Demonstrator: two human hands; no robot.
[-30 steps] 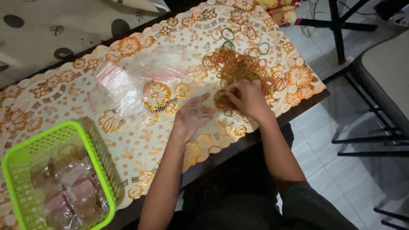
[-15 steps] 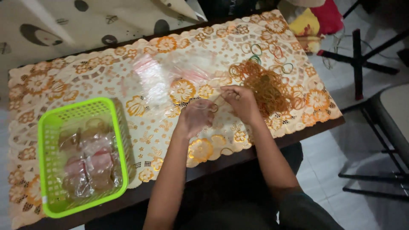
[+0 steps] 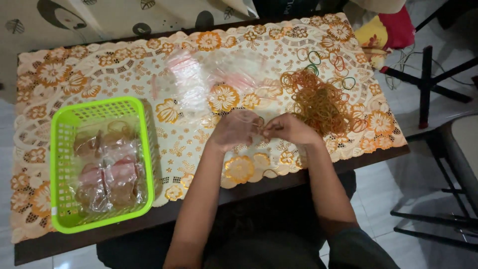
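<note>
A person's left hand (image 3: pixel 234 130) and right hand (image 3: pixel 288 129) meet at table centre, fingertips pinched together on a thin rubber band (image 3: pixel 251 119) that is hard to make out between them. At 2 o'clock, just beside the right hand, lies a tangled pile of orange-brown rubber bands (image 3: pixel 321 102). At 12 o'clock, clear plastic bags (image 3: pixel 214 82) spread over the floral tablecloth (image 3: pixel 74 79). At 9 o'clock, a green basket (image 3: pixel 62 164) of filled bags sits near the table's front edge.

Single head cam, looking steeply down from above at table (image 3: pixel 279 187) w/ hands mid-frame, fairly close.
</note>
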